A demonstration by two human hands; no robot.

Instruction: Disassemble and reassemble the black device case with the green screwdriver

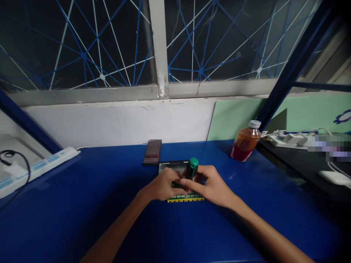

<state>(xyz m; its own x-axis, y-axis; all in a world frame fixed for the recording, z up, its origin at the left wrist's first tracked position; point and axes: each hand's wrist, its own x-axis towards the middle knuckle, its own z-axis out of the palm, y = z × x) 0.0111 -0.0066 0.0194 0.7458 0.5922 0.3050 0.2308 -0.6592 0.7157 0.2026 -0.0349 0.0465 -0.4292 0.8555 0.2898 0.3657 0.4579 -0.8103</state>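
Observation:
A screwdriver [192, 168] with a green and black handle stands nearly upright, its tip end hidden among the fingers. My right hand [214, 182] is closed around its lower handle. From the other side, my left hand [164, 184] reaches in with bent fingers close to the screwdriver; what they pinch is hidden. Beneath both hands lies a green board [186, 196] with a row of pale rectangles and a yellow toothed front edge. Just behind it, a dark flat panel [175, 165] shows partly past the hands.
A dark phone-like slab [152, 151] lies near the wall on the blue table [131, 226]. At the back right stands a bottle of amber drink [246, 140]. White power strips lie left [49, 166] and right [293, 140]; blue frame posts rise on both sides.

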